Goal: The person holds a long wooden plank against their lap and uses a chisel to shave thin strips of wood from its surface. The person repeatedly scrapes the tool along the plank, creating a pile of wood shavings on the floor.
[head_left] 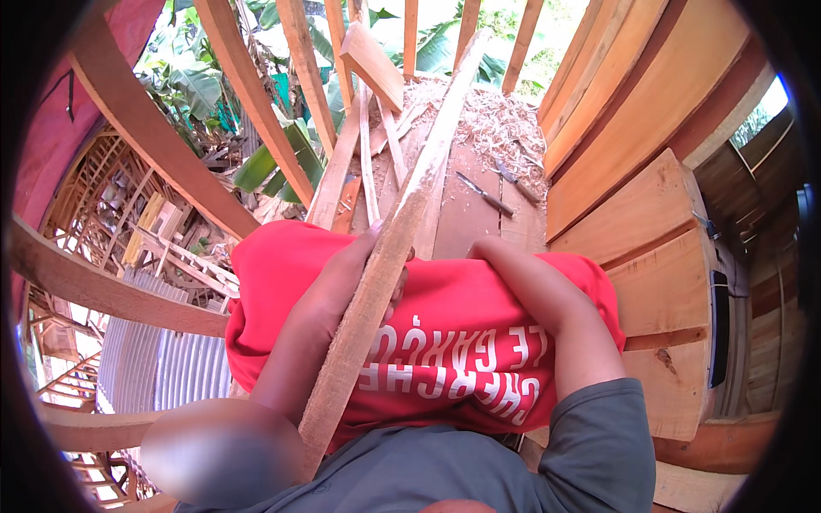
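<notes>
My left hand (369,267) is wrapped round a long, narrow wooden strip (368,316). The strip slants from beside my chest up toward the far end of the planked surface; its far part looks paler than the near part. Red cloth with white lettering (445,295) lies across my lap under both arms. My right forearm crosses the cloth, and my right hand (481,246) is at its far edge, with its fingers hidden from view. Beyond it lie two slim bladed tools with dark handles, one nearer (487,195) and one farther right (518,185).
Wood shavings (505,128) are heaped at the far end of the planks. A short wooden block (373,67) and thin strips stand at the far left. Upright slats (256,103) line the left side, boards (633,94) the right. Corrugated metal sheet (167,350) shows outside.
</notes>
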A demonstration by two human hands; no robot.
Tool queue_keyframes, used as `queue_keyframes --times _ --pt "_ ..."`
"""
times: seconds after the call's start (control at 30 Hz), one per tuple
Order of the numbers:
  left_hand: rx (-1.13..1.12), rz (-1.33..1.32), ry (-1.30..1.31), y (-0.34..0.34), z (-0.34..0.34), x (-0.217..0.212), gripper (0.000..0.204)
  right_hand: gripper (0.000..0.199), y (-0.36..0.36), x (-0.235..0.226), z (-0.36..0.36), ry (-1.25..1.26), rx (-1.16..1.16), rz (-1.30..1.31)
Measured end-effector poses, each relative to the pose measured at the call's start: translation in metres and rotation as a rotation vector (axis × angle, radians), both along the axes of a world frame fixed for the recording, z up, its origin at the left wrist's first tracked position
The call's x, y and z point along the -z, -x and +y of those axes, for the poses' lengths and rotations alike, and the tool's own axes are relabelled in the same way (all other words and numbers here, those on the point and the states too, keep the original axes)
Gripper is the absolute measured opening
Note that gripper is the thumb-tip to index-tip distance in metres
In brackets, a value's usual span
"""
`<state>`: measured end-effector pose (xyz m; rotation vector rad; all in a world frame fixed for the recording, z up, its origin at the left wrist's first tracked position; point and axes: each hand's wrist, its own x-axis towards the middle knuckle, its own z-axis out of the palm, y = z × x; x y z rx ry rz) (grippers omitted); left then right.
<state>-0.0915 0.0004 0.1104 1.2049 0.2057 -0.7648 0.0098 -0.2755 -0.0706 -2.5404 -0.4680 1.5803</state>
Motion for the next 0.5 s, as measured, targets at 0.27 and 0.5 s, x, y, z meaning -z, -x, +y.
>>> queue_keyframes --times 0.27,0.5 --pt "-0.006 0.176 -0.096 -0.043 -0.006 0.053 0.052 0.054 -0.094 0.058 -0.064 0.184 0.589 -0.954" --pt "-0.030 0.222 -0.102 -0.060 -0.007 0.068 0.051 0.035 -0.115 0.127 -0.110 0.125 0.541 -0.916"
